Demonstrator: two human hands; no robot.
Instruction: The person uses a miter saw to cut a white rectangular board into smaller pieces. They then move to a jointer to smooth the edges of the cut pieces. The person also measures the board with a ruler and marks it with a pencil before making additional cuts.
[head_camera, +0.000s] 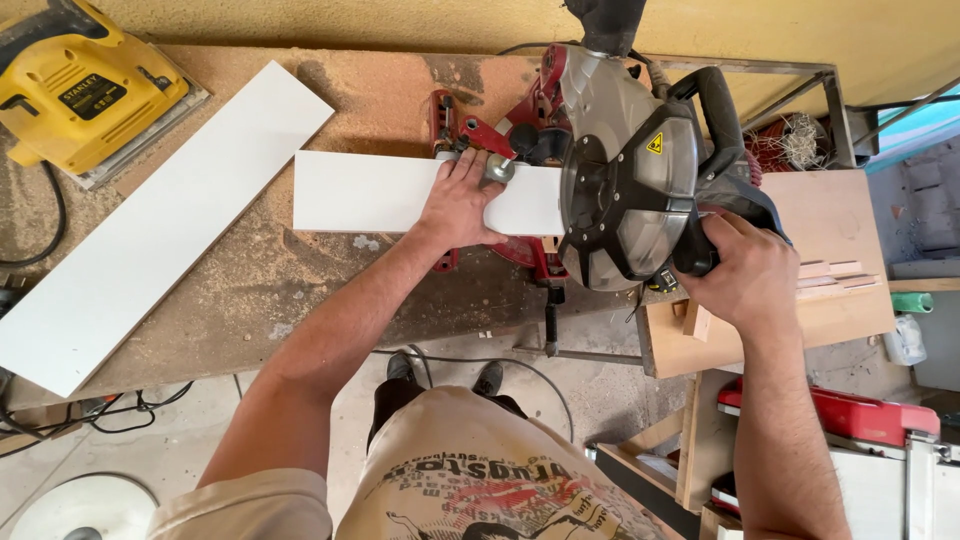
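Observation:
My left hand (462, 200) presses flat on a short white board (360, 192) that lies across the red base of a mitre saw (625, 190). The board's right end runs under the saw's grey blade guard. My right hand (745, 275) is closed around the saw's black handle (712, 130) at the right of the guard. The blade itself is hidden by the guard.
A long white board (150, 230) lies diagonally on the sawdust-covered bench (260, 280). A yellow power tool (75, 90) sits at the far left corner. A wooden panel with small offcuts (835, 270) lies to the right. A red and white machine (870, 440) stands at lower right. Cables trail on the floor.

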